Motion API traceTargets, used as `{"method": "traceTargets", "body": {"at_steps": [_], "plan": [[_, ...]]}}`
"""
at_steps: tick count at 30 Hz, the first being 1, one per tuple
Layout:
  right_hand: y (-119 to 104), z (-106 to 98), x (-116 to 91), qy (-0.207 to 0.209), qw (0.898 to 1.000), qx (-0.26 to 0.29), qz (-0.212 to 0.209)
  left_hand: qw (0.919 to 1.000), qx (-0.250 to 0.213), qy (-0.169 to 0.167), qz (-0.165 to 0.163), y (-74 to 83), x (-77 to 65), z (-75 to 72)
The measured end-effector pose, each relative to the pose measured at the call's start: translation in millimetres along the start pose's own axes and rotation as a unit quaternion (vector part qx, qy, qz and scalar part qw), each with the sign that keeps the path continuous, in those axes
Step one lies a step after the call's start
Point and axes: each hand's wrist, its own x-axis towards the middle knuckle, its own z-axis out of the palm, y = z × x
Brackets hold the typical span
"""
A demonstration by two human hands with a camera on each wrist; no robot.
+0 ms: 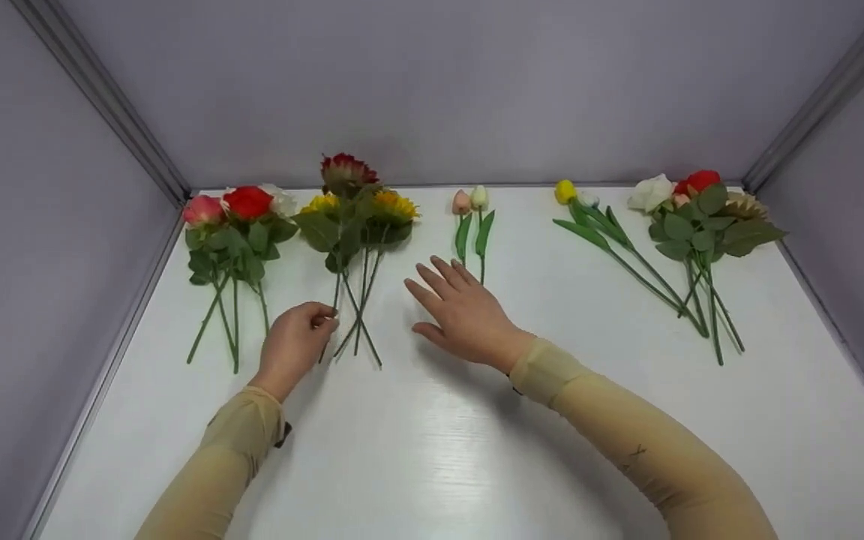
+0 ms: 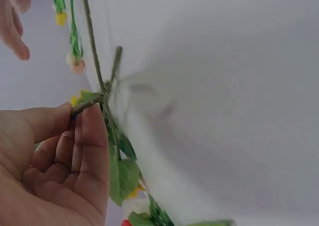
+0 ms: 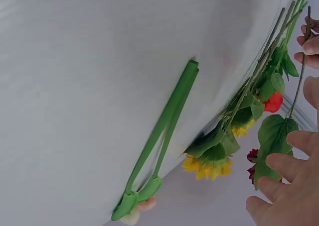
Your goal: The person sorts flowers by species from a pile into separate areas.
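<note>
My left hand (image 1: 293, 341) pinches a thin green stem (image 2: 87, 105) between thumb and fingers. In the right wrist view this stem runs to a large leaf (image 3: 273, 134) beside a dark red flower (image 3: 252, 155), which looks raised off the table. Two sunflowers (image 1: 394, 206) lie under and beside it, their stems crossing. Fingers spread and holding nothing, my right hand (image 1: 469, 315) hovers over the table just in front of a pink tulip (image 1: 461, 202) and a white tulip (image 1: 479, 197). It hides part of their stems in the head view.
At the left lies a bunch with a red rose (image 1: 247, 202) and pink and white blooms. Toward the right lie a yellow tulip (image 1: 565, 191) and a whitish one, then a bunch with a white rose (image 1: 650, 193). Walls enclose the white table (image 1: 432, 457) at the back and sides.
</note>
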Motion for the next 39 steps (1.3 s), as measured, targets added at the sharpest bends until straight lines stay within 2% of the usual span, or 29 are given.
{"method": "traceTargets", "body": {"at_steps": [4,8,16,27,33,39], "plan": [[-9,0,12,-0.009,1.000,-0.012,-0.011,0.9996,0.014,-0.012,-0.023,-12.3,-0.7,-8.6],[-15,1,18,-0.018,1.000,-0.001,-0.010,0.9989,0.025,-0.022,-0.032,-13.7,1.7,-6.4],[-13,7,13,-0.024,1.000,0.007,-0.007,0.9974,0.068,-0.017,-0.016,-11.7,13.1,7.3],[-2,12,6,-0.042,0.999,0.013,0.013,0.9954,0.093,-0.017,0.019,-7.6,15.9,15.9],[10,12,0,-0.050,0.998,0.012,0.034,0.9951,0.090,-0.032,0.027,-7.6,15.0,12.8],[38,12,-13,-0.041,0.996,0.018,0.073,0.9967,0.073,-0.036,0.008,-4.4,17.4,8.1]]}}
